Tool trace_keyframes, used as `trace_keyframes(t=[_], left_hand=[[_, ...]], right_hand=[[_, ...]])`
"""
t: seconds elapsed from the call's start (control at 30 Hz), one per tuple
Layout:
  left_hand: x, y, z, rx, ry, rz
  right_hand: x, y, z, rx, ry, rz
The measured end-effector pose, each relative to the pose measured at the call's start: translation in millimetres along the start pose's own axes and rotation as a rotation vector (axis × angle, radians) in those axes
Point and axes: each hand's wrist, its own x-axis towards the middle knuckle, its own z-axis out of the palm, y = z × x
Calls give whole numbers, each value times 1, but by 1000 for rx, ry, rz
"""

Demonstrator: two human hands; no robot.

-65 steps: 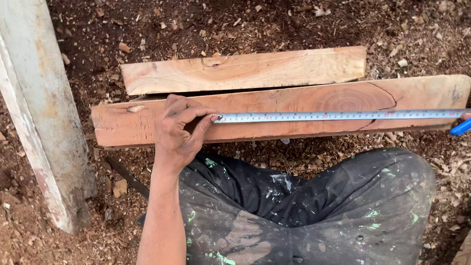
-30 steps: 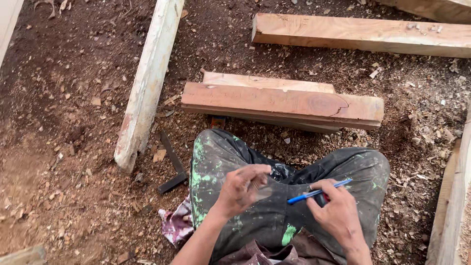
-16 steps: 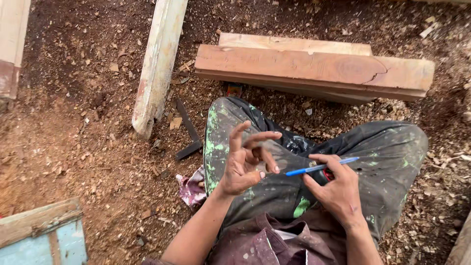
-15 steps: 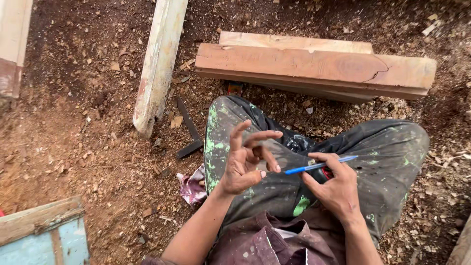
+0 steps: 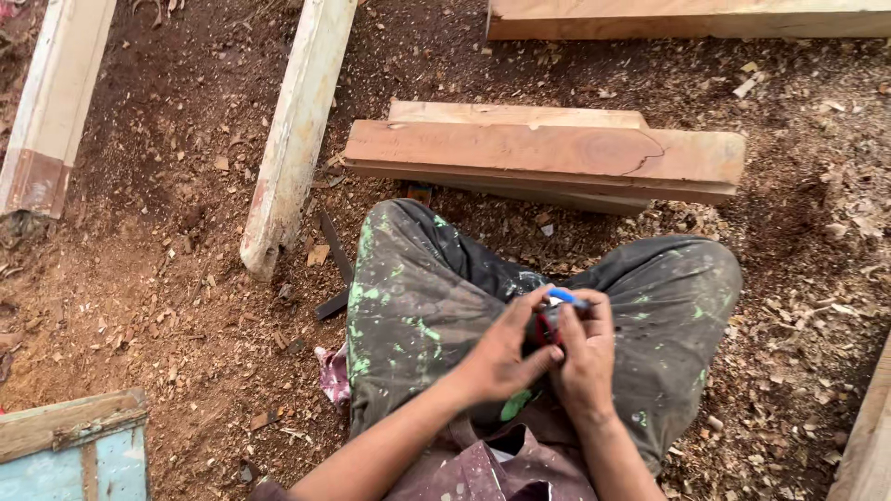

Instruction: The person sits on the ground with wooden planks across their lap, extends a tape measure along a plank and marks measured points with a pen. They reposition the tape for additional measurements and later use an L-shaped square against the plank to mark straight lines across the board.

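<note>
I sit cross-legged in paint-spattered dark trousers point(image 5: 418, 306) on ground covered in sawdust. My two hands meet over my lap. My right hand point(image 5: 587, 362) grips a blue pen point(image 5: 562, 297), of which only the top end shows. My left hand point(image 5: 501, 357) reaches across, its fingers closed on that same end. Between the palms sits a small dark red thing point(image 5: 546, 325); I cannot tell what it is. Just past my knees lie two stacked reddish wooden planks point(image 5: 548, 153), apart from both hands.
A white-painted post point(image 5: 297, 130) lies to the left of the planks, another point(image 5: 56, 102) at the far left. A long plank point(image 5: 687, 19) lies at the top and one point(image 5: 863, 436) at the right edge. A dark metal tool point(image 5: 334, 269), a cloth point(image 5: 332, 376) and a blue-painted frame point(image 5: 74, 455) lie left.
My left hand, open with spread fingers half a second ago, has closed onto the pen beside my right hand. The view has shifted slightly; the planks lie as before.
</note>
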Motion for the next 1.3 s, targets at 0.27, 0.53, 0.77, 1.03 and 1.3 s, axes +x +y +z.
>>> trace_keyframes(t=[0.27, 0.53, 0.77, 1.03, 1.3], left_hand=[[9, -6, -6, -49, -2, -21], [19, -48, -80, 3, -8, -156], [16, -69, -126, 104, -29, -236], [48, -125, -141, -86, 227, -252], [58, -137, -165, -925, 256, -617]], right_hand=[[15, 1, 34, 221, 170, 138], [45, 27, 66, -187, 86, 126], [63, 53, 77, -238, -65, 232], [164, -9, 100, -1238, -181, -385], [293, -17, 128, -1806, -598, -736]])
